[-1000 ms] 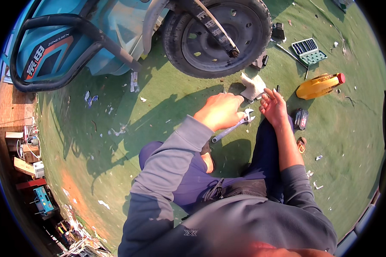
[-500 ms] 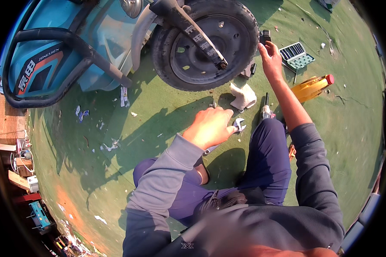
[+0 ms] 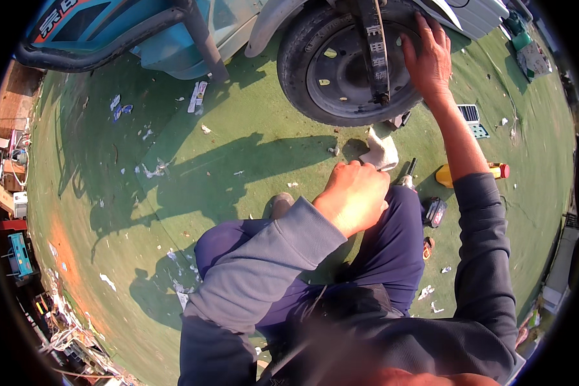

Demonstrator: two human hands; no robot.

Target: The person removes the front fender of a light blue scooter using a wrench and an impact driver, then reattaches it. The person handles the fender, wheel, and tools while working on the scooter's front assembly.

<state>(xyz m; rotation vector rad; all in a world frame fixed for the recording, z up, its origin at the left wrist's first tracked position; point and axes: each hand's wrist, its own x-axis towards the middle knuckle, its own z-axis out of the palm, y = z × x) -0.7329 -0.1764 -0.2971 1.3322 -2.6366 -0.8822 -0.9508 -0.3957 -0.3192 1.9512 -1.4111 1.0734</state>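
My right hand (image 3: 430,61) is spread over the right side of the black front wheel (image 3: 325,106) of a blue vehicle, fingers apart and apparently against the tyre. A dark fork leg (image 3: 377,61) runs down in front of the wheel's hub. My left hand (image 3: 354,196) is closed in a fist above my knees, back of the hand up. An adjustable wrench showed under that hand a moment ago; now the hand hides it. Just beyond the fist, a whitish cloth (image 3: 382,152) lies on the green ground covering.
Right of my knee lie a power tool (image 3: 406,178), a black battery pack (image 3: 435,212) and a yellow bottle (image 3: 444,175) with a red cap. A tool case (image 3: 471,114) is partly behind my right forearm. A dark tubular guard (image 3: 109,55) juts from the vehicle. Litter dots the ground.
My right hand has gone from beside the tyre onto the wheel's right side. My left hand has moved right, and the wrench is now out of sight. The view has shifted.
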